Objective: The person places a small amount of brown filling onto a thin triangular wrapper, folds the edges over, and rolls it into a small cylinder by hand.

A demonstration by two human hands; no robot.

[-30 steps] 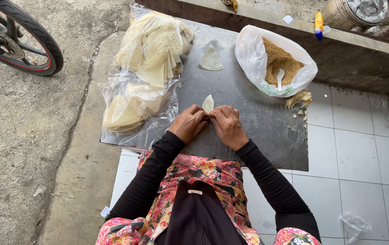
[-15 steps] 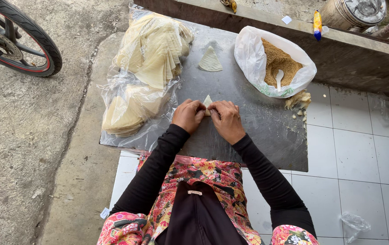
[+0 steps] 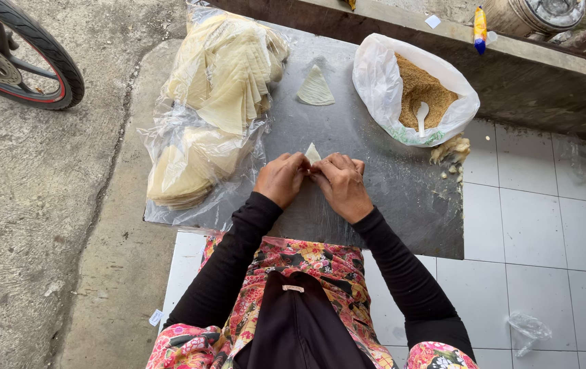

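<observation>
Bare worktop point(image 3: 375, 205) lay open right of the hands and toward the folded wrapper point(image 3: 315, 87); wrapper stacks point(image 3: 218, 96) blocked left, filling bag point(image 3: 416, 92) far right.

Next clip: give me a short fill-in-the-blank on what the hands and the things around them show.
1. Both hands, left hand and right hand, pinch one pale folded ____ between them.
2. The white spoon sticks in the brown filling inside a white plastic ____.
3. The stack of wrappers in clear plastic lies on the person's ____ side.
4. A single folded triangle lies on the grey ____ beyond the hands.

Missing words: wrapper; bag; left; board
</observation>
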